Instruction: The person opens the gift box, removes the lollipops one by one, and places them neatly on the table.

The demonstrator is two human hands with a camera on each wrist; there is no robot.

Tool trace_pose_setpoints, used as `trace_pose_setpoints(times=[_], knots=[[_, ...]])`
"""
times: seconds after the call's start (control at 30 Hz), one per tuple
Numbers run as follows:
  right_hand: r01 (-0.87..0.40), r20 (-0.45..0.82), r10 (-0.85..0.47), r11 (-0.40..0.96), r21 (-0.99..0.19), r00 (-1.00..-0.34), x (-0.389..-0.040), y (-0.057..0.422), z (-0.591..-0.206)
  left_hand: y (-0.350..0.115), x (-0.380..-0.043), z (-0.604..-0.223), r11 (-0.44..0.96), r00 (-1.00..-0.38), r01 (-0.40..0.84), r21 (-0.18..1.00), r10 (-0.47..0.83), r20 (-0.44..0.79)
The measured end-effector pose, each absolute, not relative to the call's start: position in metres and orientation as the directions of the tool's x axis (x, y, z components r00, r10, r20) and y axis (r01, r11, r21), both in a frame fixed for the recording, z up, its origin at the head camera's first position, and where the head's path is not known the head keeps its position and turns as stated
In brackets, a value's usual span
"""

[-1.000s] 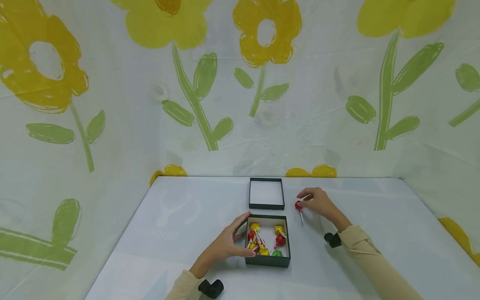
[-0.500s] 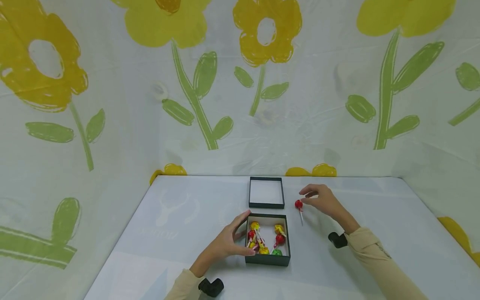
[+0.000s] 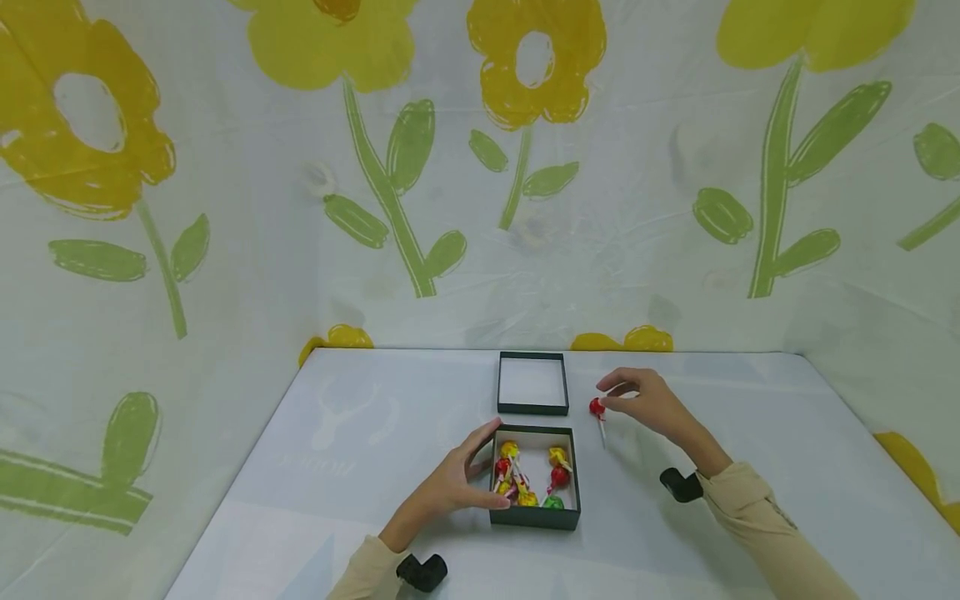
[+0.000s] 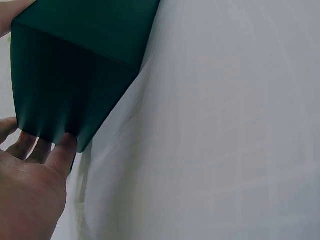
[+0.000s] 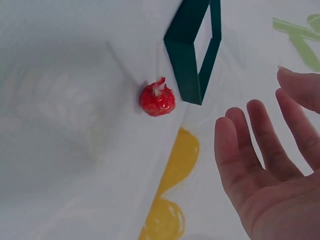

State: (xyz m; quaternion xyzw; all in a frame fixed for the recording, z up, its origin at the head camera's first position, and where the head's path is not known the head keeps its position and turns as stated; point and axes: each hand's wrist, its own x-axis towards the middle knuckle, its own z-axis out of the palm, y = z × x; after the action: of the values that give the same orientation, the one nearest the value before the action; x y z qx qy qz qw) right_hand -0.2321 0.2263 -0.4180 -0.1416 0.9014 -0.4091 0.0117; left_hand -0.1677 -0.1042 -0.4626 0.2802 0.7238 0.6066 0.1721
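Note:
A dark green box (image 3: 534, 518) with a white inside stands on the table, with several wrapped lollipops (image 3: 528, 500) in yellow, red and green in it. My left hand (image 3: 450, 485) grips the box from its left side, thumb at the front edge and fingers toward the back corner. In the left wrist view, fingertips press on the box's green wall (image 4: 65, 85). A red lollipop (image 3: 597, 407) lies on the table to the right, its white stick toward me. Just beyond it my right hand (image 3: 647, 406) hovers with relaxed fingers, apart from the red candy (image 5: 158, 100) in the right wrist view.
Behind the box lies its matching lid (image 3: 533, 409), inside up. The white table (image 3: 360, 467) ends at a hanging cloth (image 3: 637, 250) printed with yellow flowers. Black wrist cameras (image 3: 422, 573) sit on both forearms.
My right hand has let go of the red lollipop and drawn slightly back and to the right. The lollipop stays on the table. The left hand and box hold still.

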Motion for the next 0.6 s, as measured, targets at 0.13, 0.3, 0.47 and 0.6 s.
trace_pose_setpoints(times=[0.13,0.3,0.47,0.6], knots=[[-0.25,0.087,-0.288,0.599,-0.76,-0.954,-0.228,0.223,-0.415,-0.104,-0.168,-0.464,0.103,-0.78,0.203,0.974,0.618,0.097],[-0.27,0.083,-0.341,0.549,-0.791,-0.937,-0.216,0.214,-0.402,-0.105,-0.176,-0.483,0.116,-0.785,0.218,0.969,0.61,0.104],[-0.291,0.079,-0.376,0.55,-0.783,-0.923,-0.211,0.207,-0.402,-0.106,-0.181,-0.494,0.14,-0.793,0.231,0.963,0.6,0.103],[-0.298,0.074,-0.391,0.553,-0.778,-0.917,-0.212,0.204,-0.41,-0.105,-0.18,-0.492,0.142,-0.793,0.23,0.963,0.601,0.1]])
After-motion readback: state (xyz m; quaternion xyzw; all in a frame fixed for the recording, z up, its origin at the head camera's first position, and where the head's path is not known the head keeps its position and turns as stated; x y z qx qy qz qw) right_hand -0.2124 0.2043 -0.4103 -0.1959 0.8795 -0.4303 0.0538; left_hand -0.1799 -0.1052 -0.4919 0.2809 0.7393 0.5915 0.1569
